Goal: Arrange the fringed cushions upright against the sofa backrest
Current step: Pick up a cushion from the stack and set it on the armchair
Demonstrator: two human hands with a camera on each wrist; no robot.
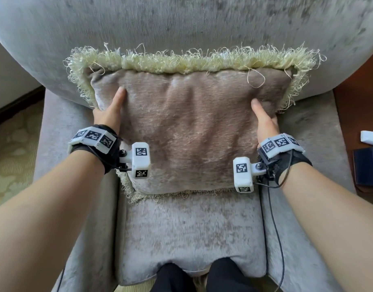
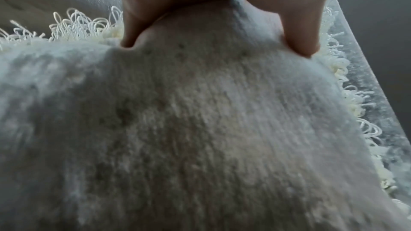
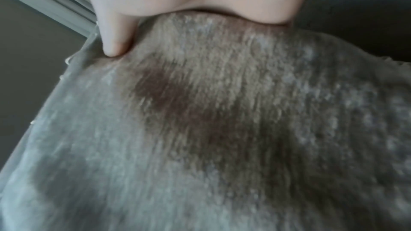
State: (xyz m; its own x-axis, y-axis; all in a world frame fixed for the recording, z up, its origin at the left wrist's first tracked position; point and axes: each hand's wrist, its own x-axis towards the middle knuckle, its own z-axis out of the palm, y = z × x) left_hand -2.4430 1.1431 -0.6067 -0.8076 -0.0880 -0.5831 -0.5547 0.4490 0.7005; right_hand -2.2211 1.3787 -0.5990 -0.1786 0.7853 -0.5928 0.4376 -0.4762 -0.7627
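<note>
fringed cushion point(image 1: 187, 131) leans on sofa backrest point(image 1: 181, 28), both hands gripping its sides.

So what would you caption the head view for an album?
Both hands, left and right, grip a fringed cushion by its sides against the sofa backrest.

Taupe cushion point(image 1: 187, 131), cream fringe point(image 1: 181, 63), grey sofa point(image 1: 181, 20).

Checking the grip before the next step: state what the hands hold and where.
Both hands hold the fringed cushion: the left hand grips its left side edge, the right hand its right side edge, thumbs on the front face.
</note>
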